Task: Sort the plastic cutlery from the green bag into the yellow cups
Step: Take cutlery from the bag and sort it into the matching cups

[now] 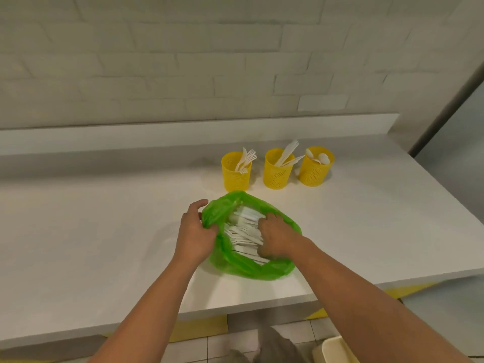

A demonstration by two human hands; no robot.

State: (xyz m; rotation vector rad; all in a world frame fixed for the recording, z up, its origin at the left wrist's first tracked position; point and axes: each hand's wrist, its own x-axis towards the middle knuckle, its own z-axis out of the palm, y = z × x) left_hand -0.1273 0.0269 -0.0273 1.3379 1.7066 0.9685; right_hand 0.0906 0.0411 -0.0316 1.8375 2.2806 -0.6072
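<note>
A green plastic bag [230, 268] lies open on the white counter, full of white plastic cutlery [243, 229]. My left hand [193, 231] pinches the bag's left rim. My right hand [275, 237] is inside the bag, fingers curled down into the pile; whether it grips a piece is hidden. Behind the bag stand three yellow perforated cups in a row: the left cup [235, 174] holds forks, the middle cup [277, 172] holds knives, the right cup [315, 169] holds spoons.
The white counter [104, 244] runs along a pale brick wall with a raised ledge [183, 132] behind the cups. Its front edge lies just below the bag. A cream bin [337, 349] stands on the tiled floor at the lower right.
</note>
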